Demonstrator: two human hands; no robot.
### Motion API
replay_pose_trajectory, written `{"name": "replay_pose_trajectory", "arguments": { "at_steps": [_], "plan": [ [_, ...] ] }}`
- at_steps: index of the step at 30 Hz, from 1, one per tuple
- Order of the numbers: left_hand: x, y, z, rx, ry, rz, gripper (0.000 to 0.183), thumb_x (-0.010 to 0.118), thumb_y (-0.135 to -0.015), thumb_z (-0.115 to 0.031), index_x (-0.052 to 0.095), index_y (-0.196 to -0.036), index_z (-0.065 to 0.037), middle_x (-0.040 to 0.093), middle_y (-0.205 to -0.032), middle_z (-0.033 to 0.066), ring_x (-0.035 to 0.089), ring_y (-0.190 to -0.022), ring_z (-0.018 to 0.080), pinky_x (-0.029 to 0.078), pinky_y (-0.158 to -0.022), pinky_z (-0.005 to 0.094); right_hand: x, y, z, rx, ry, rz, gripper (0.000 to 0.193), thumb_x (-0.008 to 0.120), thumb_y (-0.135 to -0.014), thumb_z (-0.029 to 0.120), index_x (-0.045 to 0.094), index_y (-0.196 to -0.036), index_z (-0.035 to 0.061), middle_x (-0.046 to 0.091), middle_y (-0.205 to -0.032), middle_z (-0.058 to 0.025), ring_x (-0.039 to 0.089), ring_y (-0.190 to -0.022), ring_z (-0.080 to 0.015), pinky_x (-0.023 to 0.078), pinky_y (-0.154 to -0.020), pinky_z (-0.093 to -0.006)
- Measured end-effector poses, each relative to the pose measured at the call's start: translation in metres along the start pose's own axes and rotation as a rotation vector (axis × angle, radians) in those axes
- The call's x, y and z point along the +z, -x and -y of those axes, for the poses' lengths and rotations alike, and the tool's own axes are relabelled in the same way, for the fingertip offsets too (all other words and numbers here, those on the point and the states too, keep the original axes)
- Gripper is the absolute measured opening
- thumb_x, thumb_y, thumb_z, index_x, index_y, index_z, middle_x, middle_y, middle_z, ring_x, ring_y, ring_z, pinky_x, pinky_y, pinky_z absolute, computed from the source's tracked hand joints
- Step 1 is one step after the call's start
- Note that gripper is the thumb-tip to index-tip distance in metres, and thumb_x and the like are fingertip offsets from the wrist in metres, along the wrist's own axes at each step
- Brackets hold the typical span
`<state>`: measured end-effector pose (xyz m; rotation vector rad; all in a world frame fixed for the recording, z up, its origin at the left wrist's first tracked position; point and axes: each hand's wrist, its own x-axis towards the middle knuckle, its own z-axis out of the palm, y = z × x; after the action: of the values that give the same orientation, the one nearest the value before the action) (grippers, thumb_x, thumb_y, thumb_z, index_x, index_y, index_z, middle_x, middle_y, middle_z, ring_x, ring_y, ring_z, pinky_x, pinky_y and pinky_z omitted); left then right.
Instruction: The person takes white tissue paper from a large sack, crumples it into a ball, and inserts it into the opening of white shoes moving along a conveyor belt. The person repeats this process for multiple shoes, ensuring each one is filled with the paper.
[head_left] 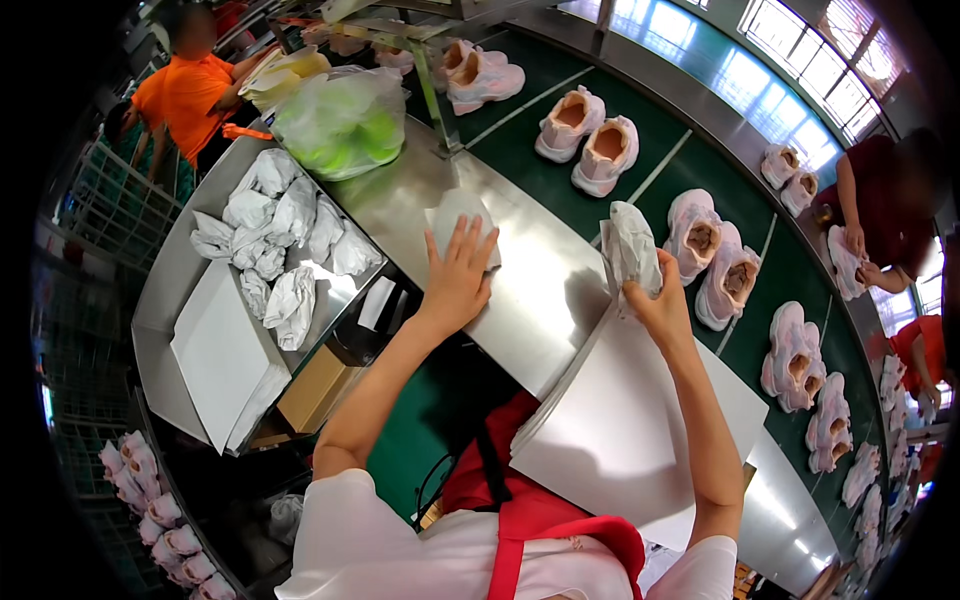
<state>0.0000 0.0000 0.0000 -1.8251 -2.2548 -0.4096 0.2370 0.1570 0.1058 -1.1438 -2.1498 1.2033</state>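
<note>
My left hand [459,272] lies over a pale sheet of paper [462,207] on the metal bench, its fingers stretched out and slightly apart. Part of the sheet is hidden beneath that hand. Farther right, my right hand [660,302] is closed around the lower end of a crumpled wad of white paper [632,243], which stands up from the grip above the bench edge. Below the wad, a stack of flat white paper sheets [610,420] lies under my right forearm. Pairs of pink-and-white shoes [697,235] stand just beyond the right hand.
A green conveyor belt [530,80] carries several shoe pairs. On the left a grey tray [160,300] holds crumpled paper wads and flat sheets. Next to it sits a clear bag with bright green contents [345,125]. Co-workers stand at the far left and far right.
</note>
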Motion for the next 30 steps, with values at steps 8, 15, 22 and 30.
{"name": "replay_pose_trajectory", "arguments": {
  "at_steps": [8, 15, 22, 30],
  "plan": [
    [-0.044, -0.080, -0.064, -0.477, 1.985, 0.049, 0.049, 0.061, -0.089, -0.030, 0.043, -0.126, -0.002, 0.059, -0.114, 0.0155, 0.057, -0.106, 0.0200, 0.044, -0.092, 0.0317, 0.061, 0.011, 0.034, -0.335, 0.033, -0.045, 0.058, 0.068, -0.074, 0.019, 0.044, -0.125, 0.0058, 0.059, -0.106, -0.0199, 0.061, -0.094, -0.0333, 0.049, -0.079, -0.0372],
    [0.007, -0.154, -0.067, -0.448, 1.990, 0.096, 0.034, 0.053, -0.093, -0.037, 0.050, -0.103, -0.005, 0.056, -0.092, 0.0059, 0.055, -0.084, 0.0144, 0.044, -0.079, 0.0273, 0.026, 0.008, -0.005, -0.285, 0.397, -0.329, 0.048, 0.071, -0.074, 0.019, 0.049, -0.114, 0.0037, 0.061, -0.097, -0.0187, 0.063, -0.076, -0.0363, 0.050, -0.066, -0.0399],
    [0.095, -0.312, 0.026, -0.309, 0.209, -0.031, 0.059, 0.063, -0.083, -0.029, 0.042, -0.130, 0.001, 0.044, -0.133, 0.0232, 0.043, -0.124, 0.0371, 0.032, -0.105, 0.0405, -0.010, 0.031, -0.011, -0.171, 0.368, -0.223, 0.045, 0.074, -0.071, 0.023, 0.051, -0.105, 0.0038, 0.065, -0.084, -0.0185, 0.064, -0.077, -0.0356, 0.050, -0.069, -0.0389],
    [0.078, -0.278, -0.063, 0.064, 0.138, 0.241, 0.027, 0.058, -0.080, -0.026, 0.070, -0.088, -0.003, 0.068, -0.087, 0.0183, 0.065, -0.089, 0.0332, 0.050, -0.080, 0.0425, -0.039, -0.001, -0.027, -0.062, 0.678, -0.393, 0.044, 0.075, -0.067, 0.028, 0.054, -0.100, 0.0079, 0.064, -0.074, -0.0165, 0.064, -0.066, -0.0355, 0.050, -0.060, -0.0412]
  ]
}}
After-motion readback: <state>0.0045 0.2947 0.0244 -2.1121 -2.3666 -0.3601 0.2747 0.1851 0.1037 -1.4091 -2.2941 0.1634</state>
